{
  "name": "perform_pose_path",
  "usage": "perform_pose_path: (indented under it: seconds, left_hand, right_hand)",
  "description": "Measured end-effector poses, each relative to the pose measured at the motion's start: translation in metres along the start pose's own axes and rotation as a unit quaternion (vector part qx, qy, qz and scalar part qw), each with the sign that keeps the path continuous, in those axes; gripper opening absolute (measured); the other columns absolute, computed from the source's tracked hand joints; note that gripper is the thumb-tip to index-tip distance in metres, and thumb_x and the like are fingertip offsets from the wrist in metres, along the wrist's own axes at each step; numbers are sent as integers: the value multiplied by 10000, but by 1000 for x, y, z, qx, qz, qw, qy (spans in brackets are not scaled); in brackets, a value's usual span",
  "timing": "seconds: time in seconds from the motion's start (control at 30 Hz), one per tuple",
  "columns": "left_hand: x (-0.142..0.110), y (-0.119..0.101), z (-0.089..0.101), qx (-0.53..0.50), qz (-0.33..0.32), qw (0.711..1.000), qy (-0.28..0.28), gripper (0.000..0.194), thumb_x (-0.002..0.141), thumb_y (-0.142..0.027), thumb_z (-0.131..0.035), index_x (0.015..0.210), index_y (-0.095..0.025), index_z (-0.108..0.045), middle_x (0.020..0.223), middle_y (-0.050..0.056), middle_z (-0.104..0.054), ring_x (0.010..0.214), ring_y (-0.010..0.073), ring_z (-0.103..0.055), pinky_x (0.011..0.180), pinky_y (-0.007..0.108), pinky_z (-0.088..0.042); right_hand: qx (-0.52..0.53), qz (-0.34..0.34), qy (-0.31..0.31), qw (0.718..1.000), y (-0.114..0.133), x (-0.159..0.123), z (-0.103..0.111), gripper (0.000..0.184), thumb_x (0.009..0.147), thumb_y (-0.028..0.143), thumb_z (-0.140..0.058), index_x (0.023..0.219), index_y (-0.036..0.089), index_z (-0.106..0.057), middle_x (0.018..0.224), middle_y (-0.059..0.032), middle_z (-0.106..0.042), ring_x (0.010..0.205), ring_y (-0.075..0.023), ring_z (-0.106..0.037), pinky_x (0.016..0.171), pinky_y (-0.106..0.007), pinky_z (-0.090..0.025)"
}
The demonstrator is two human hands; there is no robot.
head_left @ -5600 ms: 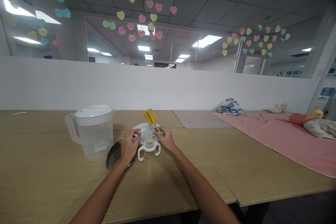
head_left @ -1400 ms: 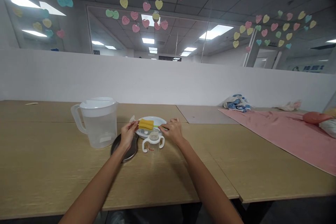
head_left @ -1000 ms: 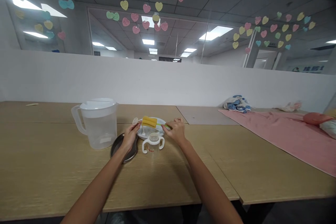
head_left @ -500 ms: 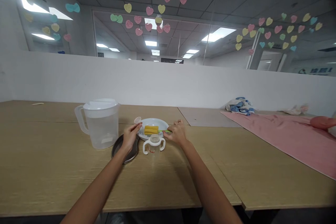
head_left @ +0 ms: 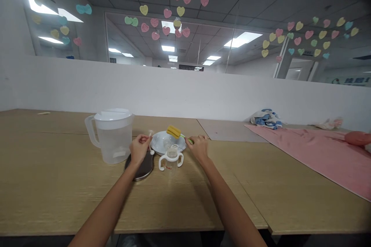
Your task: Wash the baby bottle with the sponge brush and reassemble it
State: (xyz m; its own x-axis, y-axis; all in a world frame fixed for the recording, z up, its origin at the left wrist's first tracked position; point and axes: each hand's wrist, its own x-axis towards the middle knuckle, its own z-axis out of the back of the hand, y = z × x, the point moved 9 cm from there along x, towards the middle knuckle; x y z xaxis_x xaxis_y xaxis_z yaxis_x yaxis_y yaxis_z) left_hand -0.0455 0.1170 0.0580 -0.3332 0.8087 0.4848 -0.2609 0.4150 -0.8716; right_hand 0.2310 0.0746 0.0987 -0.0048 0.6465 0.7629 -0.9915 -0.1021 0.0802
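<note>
1. The small clear piece (head_left: 151,133), with a thin stem ending in a white ball (head_left: 152,152), could slip: only the fingertips seem to grip it. It would probably drop onto the dark tray (head_left: 142,169) or the desk (head_left: 72,189).
2. The two-handled bottle (head_left: 171,164) stands upright between the person's hands, just in front of the white dish (head_left: 155,142). A low wrist or a careless sweep could tip it.
3. The yellow sponge brush (head_left: 173,131) is tilted above the dish, held by its green handle; a loose hold could let its head swing into the clear dome (head_left: 167,144) lying there.
4. The left hand (head_left: 139,149) has thumb and fingers pinched together on the small clear piece.
5. The right hand (head_left: 199,148) pinches the brush handle between thumb and fingers; I cannot tell how tightly its other fingers curl.
</note>
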Motion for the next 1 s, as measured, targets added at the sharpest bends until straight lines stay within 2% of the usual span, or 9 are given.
perform_pose_path:
  seconds: [0.13,0.23,0.37,0.47,0.57,0.7,0.87,1.0]
  left_hand:
    - [-2,-4,1,124,-30,992,19,90,634,-271,-565,631,-192,-522,527,-40,-516,500,117,-489,535,224,-356]
    - [-5,-6,1,224,-44,973,24,36,654,-233,-507,642,-199,-512,567,-13,-549,563,139,-506,565,239,-342]
    - [-7,-1,-4,325,-36,943,63,87,665,-229,-467,633,-196,-541,617,50,-613,615,191,-565,552,263,-336]
    - [-8,9,-8,376,-17,921,97,126,658,-247,-472,616,-192,-578,646,108,-648,647,251,-607,543,285,-351]
    - [-10,19,-11,415,-4,902,121,153,642,-264,-493,662,-185,-623,704,153,-671,695,304,-630,560,313,-380]
    - [-12,23,-13,445,-2,885,138,223,663,-303,-495,739,-161,-649,744,179,-673,730,324,-634,582,332,-403]
    - [-13,8,-11,462,-33,877,123,260,727,-278,-435,796,-130,-638,859,194,-651,822,320,-610,645,354,-412]
    - [-15,-20,-17,442,-130,883,95,251,762,-207,-400,886,-152,-611,946,133,-628,947,262,-556,800,346,-390]
  right_hand:
    - [-24,-24,28,999,-1,-1,-5,299,864,289,-437,738,195,-691,695,-57,-678,730,-177,-548,706,-301,-238]
    - [-44,-24,58,997,0,-2,-9,240,818,194,-447,731,184,-670,719,-61,-675,754,-186,-551,694,-300,-248]
    - [-76,-29,95,992,2,-1,-12,214,812,165,-444,773,157,-654,768,-93,-664,770,-198,-574,685,-303,-279]
    - [-79,-42,130,987,2,-2,-16,222,853,175,-412,855,154,-634,831,-95,-646,709,-178,-596,608,-280,-295]
    - [-76,-35,147,986,6,-3,-19,221,874,181,-401,922,171,-617,872,-81,-627,693,-170,-609,539,-261,-289]
    - [-83,-12,163,983,9,-5,-24,229,881,183,-407,906,186,-634,868,-82,-622,704,-168,-612,520,-256,-304]
    - [-88,0,180,980,10,-5,-28,225,843,154,-444,883,195,-661,867,-82,-633,721,-172,-610,524,-250,-318]
    - [-63,45,185,980,23,-8,-28,237,824,152,-452,876,206,-677,875,-69,-646,745,-163,-607,553,-247,-331]
